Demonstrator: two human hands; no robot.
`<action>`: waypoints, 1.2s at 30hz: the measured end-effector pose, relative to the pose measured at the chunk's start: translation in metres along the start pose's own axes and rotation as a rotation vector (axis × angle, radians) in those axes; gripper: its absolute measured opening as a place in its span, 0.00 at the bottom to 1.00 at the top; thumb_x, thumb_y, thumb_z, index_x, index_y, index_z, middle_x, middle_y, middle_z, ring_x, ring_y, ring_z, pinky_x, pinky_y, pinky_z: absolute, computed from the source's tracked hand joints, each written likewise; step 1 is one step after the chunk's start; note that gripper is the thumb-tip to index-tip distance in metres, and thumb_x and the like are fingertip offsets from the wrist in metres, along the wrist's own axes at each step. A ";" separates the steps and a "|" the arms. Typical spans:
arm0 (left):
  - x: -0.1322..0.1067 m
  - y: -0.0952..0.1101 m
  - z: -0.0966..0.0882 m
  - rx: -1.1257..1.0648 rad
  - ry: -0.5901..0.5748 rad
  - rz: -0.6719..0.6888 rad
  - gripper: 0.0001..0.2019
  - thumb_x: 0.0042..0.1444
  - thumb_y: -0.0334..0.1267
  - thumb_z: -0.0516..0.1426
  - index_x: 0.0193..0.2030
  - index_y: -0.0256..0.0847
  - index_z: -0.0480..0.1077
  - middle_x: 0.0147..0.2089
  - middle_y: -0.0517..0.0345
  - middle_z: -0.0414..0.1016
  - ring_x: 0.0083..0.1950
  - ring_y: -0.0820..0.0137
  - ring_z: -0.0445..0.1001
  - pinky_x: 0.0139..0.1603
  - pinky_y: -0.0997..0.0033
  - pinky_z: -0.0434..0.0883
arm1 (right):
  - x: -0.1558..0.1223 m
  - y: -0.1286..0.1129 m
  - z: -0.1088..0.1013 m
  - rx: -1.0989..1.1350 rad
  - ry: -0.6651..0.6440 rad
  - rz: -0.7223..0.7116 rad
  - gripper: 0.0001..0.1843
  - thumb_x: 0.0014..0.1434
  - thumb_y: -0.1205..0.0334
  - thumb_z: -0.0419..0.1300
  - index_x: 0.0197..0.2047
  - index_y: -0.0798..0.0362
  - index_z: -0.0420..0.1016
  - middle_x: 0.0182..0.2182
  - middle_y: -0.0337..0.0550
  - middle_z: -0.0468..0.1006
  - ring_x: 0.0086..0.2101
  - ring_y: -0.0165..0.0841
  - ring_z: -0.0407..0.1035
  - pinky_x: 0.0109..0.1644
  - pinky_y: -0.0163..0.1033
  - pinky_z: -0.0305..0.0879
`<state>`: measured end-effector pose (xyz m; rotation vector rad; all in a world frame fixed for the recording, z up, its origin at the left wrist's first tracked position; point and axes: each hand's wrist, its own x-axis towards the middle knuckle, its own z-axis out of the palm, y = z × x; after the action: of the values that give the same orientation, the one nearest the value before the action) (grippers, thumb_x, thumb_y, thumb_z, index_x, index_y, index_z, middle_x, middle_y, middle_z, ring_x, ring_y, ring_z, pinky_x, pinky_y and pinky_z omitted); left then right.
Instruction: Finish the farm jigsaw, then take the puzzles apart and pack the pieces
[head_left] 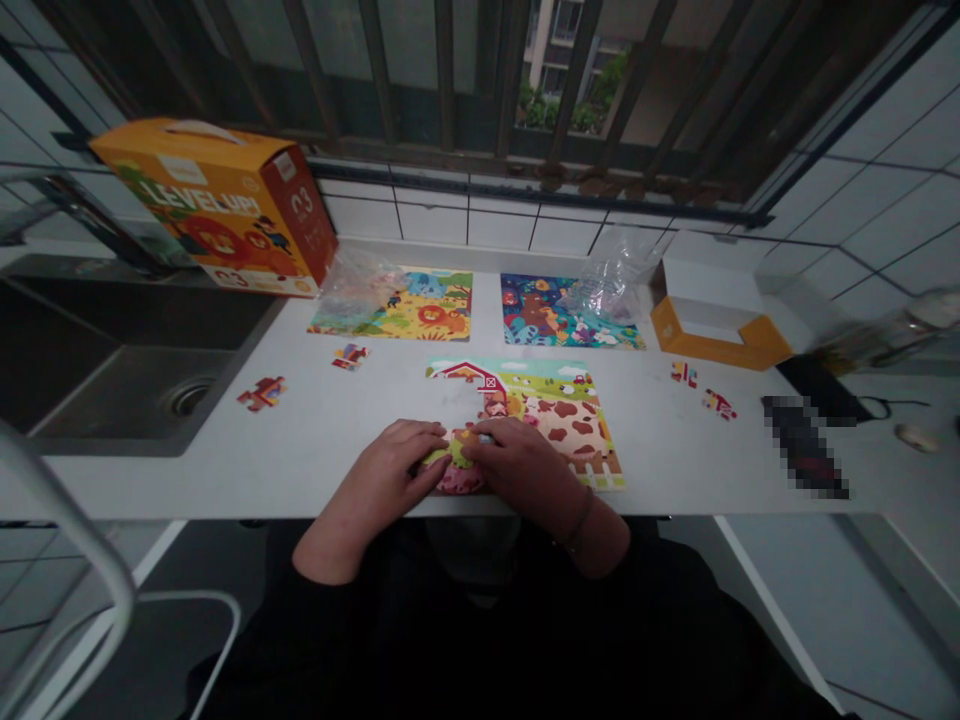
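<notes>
A partly assembled jigsaw puzzle (562, 420) with a cow, a red barn and a white fence lies flat near the counter's front edge. A gap shows in its left part, below the barn roof. My left hand (394, 462) lies at the puzzle's lower left, thumb and fingers closed on the edge of a green-and-pink jigsaw piece (460, 472). From the other side my right hand (521, 462) has curled fingers pressed on the same area. Fingers partly cover that section, so its exact joins are hidden.
Loose jigsaw pieces lie left (262, 393) and right (684, 374). Behind are a lion picture sheet (442, 305), a night-forest sheet (525, 310), plastic bags (611, 280), an orange puzzle box (225, 210) and an open box (720, 335). A sink (120, 400) borders the left.
</notes>
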<state>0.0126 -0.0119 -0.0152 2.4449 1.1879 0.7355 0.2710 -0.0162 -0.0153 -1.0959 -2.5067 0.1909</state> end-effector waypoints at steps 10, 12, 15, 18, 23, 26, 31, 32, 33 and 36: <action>0.003 0.013 0.015 -0.024 -0.042 0.054 0.11 0.74 0.37 0.59 0.59 0.45 0.79 0.62 0.45 0.82 0.62 0.56 0.79 0.64 0.46 0.78 | -0.022 0.008 -0.004 0.007 0.038 0.080 0.10 0.72 0.65 0.67 0.55 0.47 0.80 0.55 0.50 0.84 0.57 0.45 0.77 0.63 0.51 0.72; 0.005 0.015 0.016 -0.012 -0.043 0.055 0.11 0.74 0.37 0.59 0.59 0.44 0.79 0.61 0.45 0.82 0.61 0.55 0.79 0.63 0.46 0.78 | -0.024 0.008 -0.004 0.010 0.052 0.076 0.09 0.73 0.65 0.66 0.55 0.47 0.81 0.54 0.49 0.84 0.55 0.44 0.77 0.61 0.51 0.72; 0.007 0.015 0.016 0.002 -0.039 0.057 0.10 0.74 0.36 0.59 0.56 0.44 0.79 0.61 0.45 0.82 0.61 0.55 0.79 0.63 0.46 0.79 | -0.027 0.002 -0.006 0.011 0.068 0.058 0.07 0.74 0.63 0.65 0.52 0.47 0.83 0.54 0.48 0.85 0.53 0.43 0.77 0.61 0.52 0.73; 0.008 0.017 0.014 0.010 -0.040 0.063 0.08 0.74 0.36 0.59 0.54 0.42 0.80 0.60 0.44 0.82 0.60 0.55 0.79 0.61 0.48 0.79 | -0.032 -0.007 -0.008 0.023 0.065 0.061 0.08 0.75 0.58 0.64 0.53 0.47 0.83 0.58 0.50 0.83 0.56 0.45 0.77 0.64 0.54 0.72; 0.009 0.018 0.009 0.002 -0.080 0.061 0.14 0.69 0.45 0.66 0.57 0.42 0.79 0.63 0.43 0.80 0.63 0.52 0.78 0.63 0.47 0.78 | -0.040 -0.007 -0.010 0.046 0.081 0.068 0.13 0.76 0.57 0.63 0.59 0.48 0.82 0.64 0.49 0.81 0.64 0.46 0.73 0.70 0.55 0.70; 0.008 0.015 0.008 -0.010 -0.099 0.066 0.24 0.60 0.48 0.73 0.59 0.42 0.78 0.65 0.40 0.79 0.65 0.49 0.78 0.64 0.45 0.78 | -0.043 -0.002 -0.009 0.066 0.081 0.075 0.15 0.77 0.56 0.62 0.62 0.47 0.81 0.65 0.46 0.82 0.64 0.46 0.73 0.71 0.56 0.69; 0.011 0.013 0.015 -0.006 -0.085 0.082 0.27 0.58 0.46 0.75 0.61 0.42 0.77 0.67 0.40 0.79 0.66 0.47 0.77 0.66 0.42 0.78 | -0.047 0.014 -0.016 0.095 0.080 0.053 0.16 0.77 0.54 0.62 0.63 0.47 0.80 0.66 0.45 0.81 0.66 0.44 0.72 0.72 0.54 0.68; 0.011 0.014 0.017 -0.004 -0.081 0.085 0.26 0.58 0.46 0.74 0.61 0.43 0.77 0.67 0.40 0.78 0.67 0.48 0.77 0.66 0.42 0.77 | -0.050 0.023 -0.021 0.087 0.089 0.065 0.16 0.77 0.54 0.62 0.62 0.48 0.81 0.64 0.46 0.82 0.64 0.44 0.74 0.70 0.53 0.69; 0.012 0.015 0.018 -0.004 -0.076 0.087 0.26 0.60 0.46 0.74 0.62 0.43 0.77 0.67 0.40 0.78 0.67 0.48 0.77 0.66 0.41 0.77 | -0.054 0.034 -0.027 0.065 0.105 0.106 0.15 0.77 0.54 0.61 0.60 0.49 0.82 0.61 0.48 0.84 0.61 0.44 0.76 0.69 0.53 0.71; 0.013 0.016 0.023 -0.010 -0.055 0.094 0.24 0.62 0.47 0.71 0.62 0.44 0.76 0.67 0.41 0.79 0.66 0.48 0.77 0.65 0.41 0.78 | -0.076 0.082 -0.057 -0.122 0.164 0.450 0.16 0.78 0.60 0.54 0.57 0.52 0.83 0.53 0.52 0.87 0.54 0.45 0.79 0.63 0.53 0.72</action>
<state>0.0428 -0.0127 -0.0215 2.5104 1.0538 0.6935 0.3965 -0.0176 -0.0096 -1.6456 -2.1216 0.0676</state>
